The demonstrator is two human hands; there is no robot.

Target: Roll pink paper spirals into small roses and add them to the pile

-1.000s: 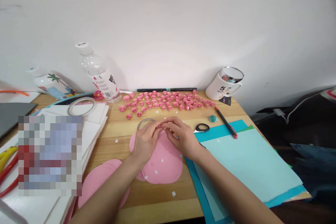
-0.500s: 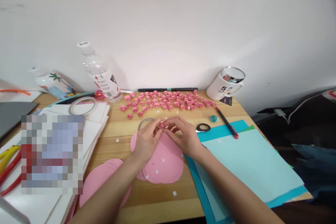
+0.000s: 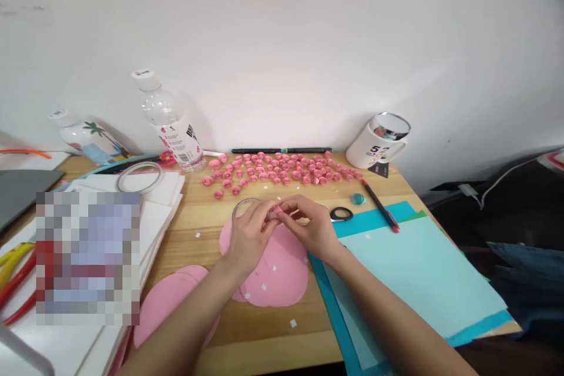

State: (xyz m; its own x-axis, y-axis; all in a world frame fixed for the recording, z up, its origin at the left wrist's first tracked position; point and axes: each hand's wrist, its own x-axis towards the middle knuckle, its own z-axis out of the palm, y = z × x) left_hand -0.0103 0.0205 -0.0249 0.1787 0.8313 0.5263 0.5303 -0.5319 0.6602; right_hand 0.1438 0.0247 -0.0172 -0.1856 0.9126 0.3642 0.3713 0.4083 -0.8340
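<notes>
Between the fingertips of both hands is a small rolled pink paper flower [image 3: 278, 209], mostly covered by the fingers. My left hand [image 3: 252, 232] pinches it from the left, and my right hand [image 3: 312, 224] grips it from the right. Both are held just above a stack of pink paper circles [image 3: 282, 270] dotted with small white squares. Just behind my left hand lies a ring-shaped tape roll [image 3: 240, 207], partly hidden. Many finished pink paper rolls [image 3: 286, 181] are spread across the table beyond the hands.
Light blue sheets [image 3: 409, 282], black-handled scissors [image 3: 342, 213], a teal paper roll [image 3: 358, 199] and a pen [image 3: 381, 205] lie at right. A mug [image 3: 370, 147] stands behind. At left are a bottle [image 3: 178, 141], white papers [image 3: 163, 211] and more pink circles [image 3: 170, 299].
My fingers have shifted slightly around the pink paper roll, and the right fingertips have come closer to the left ones. Everything else on the table stays in place.
</notes>
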